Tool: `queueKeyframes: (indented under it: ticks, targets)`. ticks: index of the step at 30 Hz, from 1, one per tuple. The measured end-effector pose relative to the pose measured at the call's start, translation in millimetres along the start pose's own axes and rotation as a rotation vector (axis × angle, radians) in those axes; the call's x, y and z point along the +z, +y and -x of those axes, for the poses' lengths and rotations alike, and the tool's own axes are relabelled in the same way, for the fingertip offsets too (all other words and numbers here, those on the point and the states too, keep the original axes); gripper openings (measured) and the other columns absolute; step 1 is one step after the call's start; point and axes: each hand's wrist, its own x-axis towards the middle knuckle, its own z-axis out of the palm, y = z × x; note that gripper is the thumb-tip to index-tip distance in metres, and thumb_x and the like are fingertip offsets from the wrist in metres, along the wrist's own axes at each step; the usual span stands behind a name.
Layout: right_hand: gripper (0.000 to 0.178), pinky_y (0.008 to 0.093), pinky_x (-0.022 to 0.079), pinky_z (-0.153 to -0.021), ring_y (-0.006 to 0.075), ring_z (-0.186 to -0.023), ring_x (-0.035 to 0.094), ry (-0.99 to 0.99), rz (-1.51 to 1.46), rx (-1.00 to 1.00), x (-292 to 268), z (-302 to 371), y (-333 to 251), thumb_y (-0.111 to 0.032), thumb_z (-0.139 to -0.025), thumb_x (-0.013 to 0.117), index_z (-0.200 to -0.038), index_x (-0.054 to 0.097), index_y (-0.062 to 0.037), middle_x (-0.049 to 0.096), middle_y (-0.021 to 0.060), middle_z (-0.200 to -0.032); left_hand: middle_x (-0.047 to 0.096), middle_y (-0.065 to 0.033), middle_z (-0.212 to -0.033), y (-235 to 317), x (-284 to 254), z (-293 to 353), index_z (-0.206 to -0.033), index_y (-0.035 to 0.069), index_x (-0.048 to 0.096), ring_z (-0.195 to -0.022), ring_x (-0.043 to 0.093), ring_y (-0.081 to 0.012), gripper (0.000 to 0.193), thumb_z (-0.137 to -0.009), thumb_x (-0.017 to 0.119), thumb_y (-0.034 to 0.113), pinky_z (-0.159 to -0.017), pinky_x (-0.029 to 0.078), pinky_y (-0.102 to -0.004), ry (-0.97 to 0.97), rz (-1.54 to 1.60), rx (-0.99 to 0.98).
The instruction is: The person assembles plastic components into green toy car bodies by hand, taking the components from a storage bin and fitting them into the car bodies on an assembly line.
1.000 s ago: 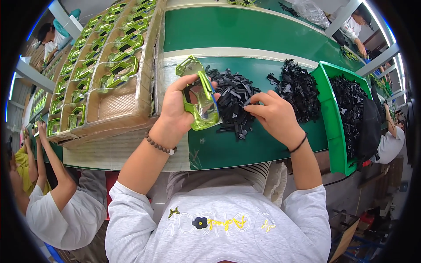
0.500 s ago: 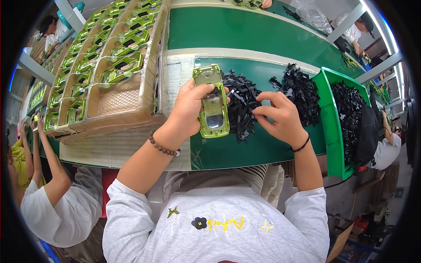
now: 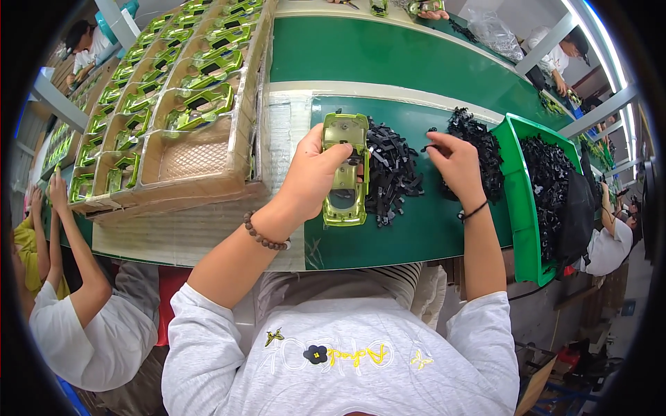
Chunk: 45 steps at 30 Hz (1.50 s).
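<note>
My left hand [image 3: 316, 170] is closed around a translucent yellow-green toy car body shell [image 3: 345, 128], its thumb lying across the middle. The shell stands lengthwise over the green table, with dark fittings near its centre. To the right, my right hand [image 3: 459, 166] pinches a small black plastic part [image 3: 425, 148] between thumb and forefinger; its exact shape is too small to tell. Directly right of the shell lies a pile of black flat plastic pieces [image 3: 392, 170]. A second black pile [image 3: 479, 132] of small parts spreads behind and beside my right hand.
A brown divided tray [image 3: 198, 156] holding several green shells stands at the left. At the right, a green plastic bin [image 3: 524, 208] is filled with black parts. A clear plastic bag [image 3: 494, 31] lies at the far side. Co-workers sit around, one close by on the left.
The shell has been turned over in my left hand and shifted slightly right. My right hand has moved right and up, from the nearer black pile to beside the second one.
</note>
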Motion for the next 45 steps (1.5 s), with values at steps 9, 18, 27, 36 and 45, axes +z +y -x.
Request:
queueKeyframes:
  ticks: [9,18,27,36,45]
  targets:
    - [0.008,0.0386,0.049,-0.071,0.0304,-0.078,0.06,-0.196,0.673,-0.324,0,-9,-5,-0.009,-0.075,0.064,-0.081,0.068,-0.0055,0.065,0.012,-0.078,0.063,-0.014,-0.094,-1,-3,-1,-0.114,0.003,0.048,-0.078,0.064,-0.0211,0.027,-0.087,0.048,0.004,-0.067,0.054,-0.0327,0.003,-0.007,-0.001]
    - [0.01,0.0338,0.051,-0.065,0.0284,-0.072,0.064,-0.012,0.203,-0.528,15,5,-100,-0.004,-0.077,0.065,-0.086,0.067,-0.003,0.065,0.0116,-0.08,0.061,-0.0124,-0.096,-7,0,3,-0.12,0.004,0.045,-0.08,0.063,-0.0199,0.033,-0.087,0.045,0.002,-0.067,0.055,-0.0333,-0.016,-0.034,-0.029]
    - [0.023,0.0341,0.051,-0.066,0.0259,-0.077,0.061,-0.001,0.441,-0.865,41,8,-119,0.001,-0.065,0.061,-0.087,0.064,-0.0021,0.062,0.0095,-0.083,0.055,-0.0086,-0.096,-5,10,8,-0.112,-0.001,0.043,-0.081,0.058,-0.0126,0.027,-0.085,0.042,0.002,-0.063,0.051,-0.0275,-0.034,-0.204,0.112]
    - [0.021,0.0329,0.05,-0.066,0.0255,-0.077,0.059,-0.033,0.505,-0.833,40,18,-128,-0.001,-0.064,0.061,-0.085,0.062,-0.0035,0.06,0.0086,-0.083,0.054,-0.0099,-0.096,0,12,14,-0.109,-0.001,0.042,-0.075,0.06,-0.0143,0.023,-0.086,0.042,0.003,-0.063,0.053,-0.0282,-0.061,-0.162,0.063]
    - [0.018,0.0313,0.05,-0.066,0.0258,-0.078,0.059,-0.177,0.4,-0.679,30,5,-125,-0.004,-0.07,0.065,-0.088,0.063,0.0001,0.061,0.0096,-0.081,0.054,-0.0067,-0.096,-4,13,16,-0.111,0.001,0.043,-0.081,0.058,-0.0124,0.025,-0.086,0.043,0.002,-0.066,0.051,-0.0277,-0.126,-0.074,-0.035]
